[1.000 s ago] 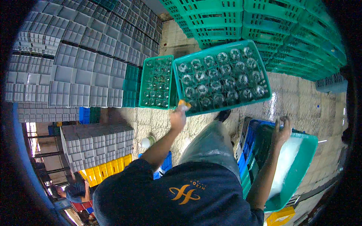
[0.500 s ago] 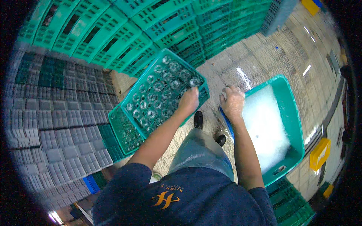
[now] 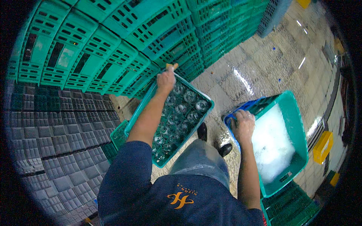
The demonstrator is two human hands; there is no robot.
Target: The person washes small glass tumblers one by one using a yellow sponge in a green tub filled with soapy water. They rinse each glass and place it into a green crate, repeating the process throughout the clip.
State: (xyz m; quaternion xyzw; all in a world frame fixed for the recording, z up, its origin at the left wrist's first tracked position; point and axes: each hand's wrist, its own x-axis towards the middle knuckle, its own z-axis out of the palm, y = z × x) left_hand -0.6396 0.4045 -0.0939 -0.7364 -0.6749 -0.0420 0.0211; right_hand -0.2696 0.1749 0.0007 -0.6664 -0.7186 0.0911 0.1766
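Observation:
My left hand reaches over the far corner of a green crate. Its fingers are closed, with a small yellow-orange thing at the fingertips, too small to name. Upright clear drinking glasses stand in rows inside that crate, partly hidden by my left forearm. My right hand is by the blue rim left of a green tub. Its fingers curl inward; whatever they grip is hidden. White foam fills much of the tub.
Tall stacks of green crates rise at the far left. Grey racks are piled along the left side. A wet tiled floor runs between. A yellow crate lies at right, and more dark green crates sit below the tub.
My left hand has moved from the crate's right side to its far corner. The crate of glasses sits lower and turned in the picture. My right hand has shifted slightly down and right.

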